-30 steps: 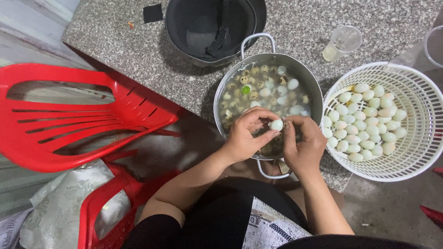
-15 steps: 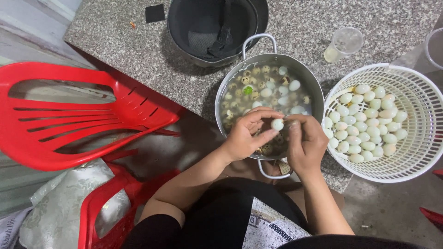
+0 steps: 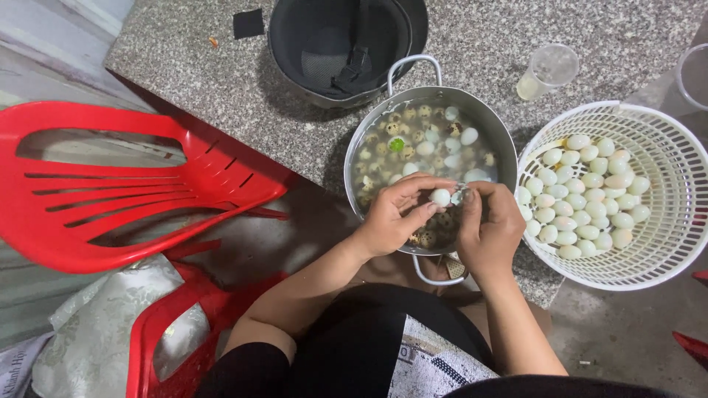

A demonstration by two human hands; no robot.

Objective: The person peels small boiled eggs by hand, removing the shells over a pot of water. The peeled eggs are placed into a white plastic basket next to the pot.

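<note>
No packages, labels, signs or screens in view

- L hand [image 3: 394,217] & R hand [image 3: 488,230]: bare, no gloves, no rings or watch seen.
- Both forearms bare up to elbow; sleeve ends not in view.
- Black garment [image 3: 354,346] over lap/torso, near edge of scene.
- White patch w/ dark printed pattern [image 3: 428,365] on garment, near right.
- Nails short, unpainted as far as visible.
</note>
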